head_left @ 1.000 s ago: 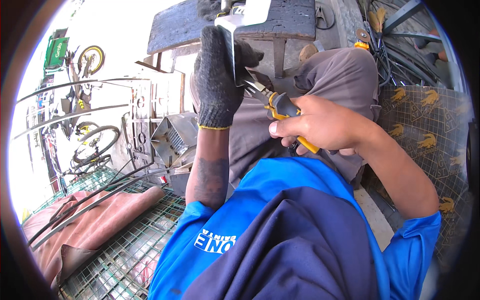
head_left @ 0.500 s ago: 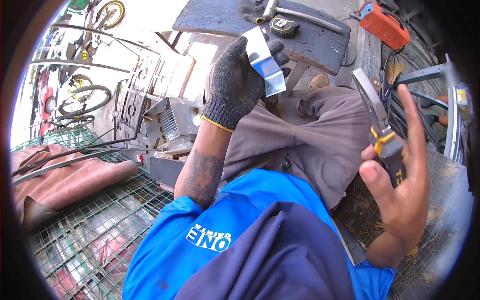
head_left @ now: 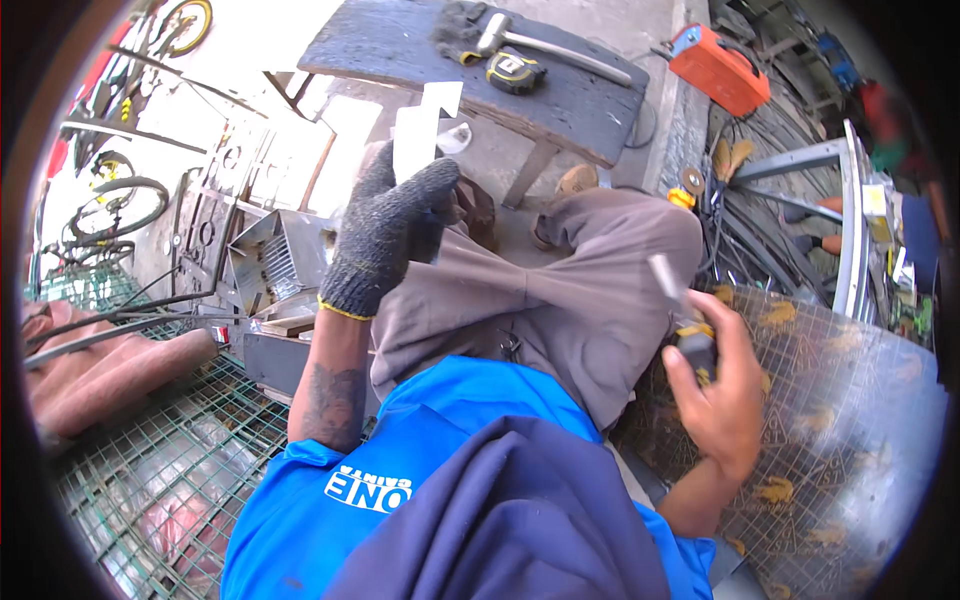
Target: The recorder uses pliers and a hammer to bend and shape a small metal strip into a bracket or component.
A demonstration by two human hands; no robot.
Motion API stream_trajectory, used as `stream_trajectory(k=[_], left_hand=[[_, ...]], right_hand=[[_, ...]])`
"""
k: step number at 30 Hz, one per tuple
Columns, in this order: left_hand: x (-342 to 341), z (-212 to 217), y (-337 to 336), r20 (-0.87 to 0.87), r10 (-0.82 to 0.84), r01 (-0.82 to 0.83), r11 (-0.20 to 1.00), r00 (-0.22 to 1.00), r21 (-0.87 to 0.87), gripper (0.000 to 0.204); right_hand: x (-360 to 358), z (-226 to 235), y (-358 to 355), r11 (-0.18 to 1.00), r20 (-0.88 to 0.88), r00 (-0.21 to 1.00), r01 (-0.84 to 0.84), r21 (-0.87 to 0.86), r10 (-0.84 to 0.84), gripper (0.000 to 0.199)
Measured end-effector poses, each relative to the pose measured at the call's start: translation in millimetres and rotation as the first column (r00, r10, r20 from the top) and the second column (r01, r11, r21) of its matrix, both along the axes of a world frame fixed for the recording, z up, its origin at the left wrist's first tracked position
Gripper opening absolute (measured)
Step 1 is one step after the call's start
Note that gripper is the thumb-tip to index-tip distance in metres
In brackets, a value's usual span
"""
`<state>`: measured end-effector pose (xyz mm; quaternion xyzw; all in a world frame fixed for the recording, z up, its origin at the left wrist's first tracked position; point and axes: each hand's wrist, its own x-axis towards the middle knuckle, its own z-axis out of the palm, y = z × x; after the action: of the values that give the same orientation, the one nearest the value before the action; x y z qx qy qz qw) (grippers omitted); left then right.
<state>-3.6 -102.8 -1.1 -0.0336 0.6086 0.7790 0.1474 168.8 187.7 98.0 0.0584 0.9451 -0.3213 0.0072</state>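
My left hand, in a dark knitted work glove with a yellow cuff edge, is closed around a bent strip of shiny sheet metal. The strip stands up out of the fist, its folded top end catching the light. Bare, my right hand wraps around a pair of tin snips with black and yellow handles. Their metal jaws point up and left over my right thigh and are blurred. The snips and the metal strip are well apart.
Ahead, a dark wooden bench carries a hammer, a tape measure and a dark glove. An orange machine stands right of it. Green wire mesh lies left; a patterned sheet lies right.
My left hand has turned, so the strip now stands upright with its back of the glove showing. My right hand has lowered, moved inward and closed its fingers around the snips.
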Motion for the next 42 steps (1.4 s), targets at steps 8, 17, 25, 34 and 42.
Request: stream_trajectory(k=[8,17,25,34,42], left_hand=[[1,-21,-2,0.156,-0.024,0.008,0.995,0.987,0.102,0.021],[-7,-18,9,0.228,-0.150,-0.022,0.790,0.962,0.613,0.057],[1,-9,8,0.156,-0.143,0.067,0.907,0.977,0.416,0.073],[-8,-18,4,0.165,-0.074,-0.014,0.877,0.984,0.479,0.068],[-17,-30,-14,0.142,-0.041,-0.014,0.931,0.989,0.366,0.068]], right_hand=[[53,-119,-27,0.960,0.244,0.963,-0.169,0.222,0.114,0.058],[17,2,-23,0.933,-0.546,0.829,-0.091,-0.349,-0.124,0.013],[33,22,-5,0.712,-0.629,0.741,-0.309,-0.630,-0.235,0.033],[32,7,-22,0.696,-0.383,0.867,-0.060,-0.716,-0.319,0.028],[-21,-43,-63,0.689,-0.087,0.969,0.100,-0.718,-0.231,0.037]])
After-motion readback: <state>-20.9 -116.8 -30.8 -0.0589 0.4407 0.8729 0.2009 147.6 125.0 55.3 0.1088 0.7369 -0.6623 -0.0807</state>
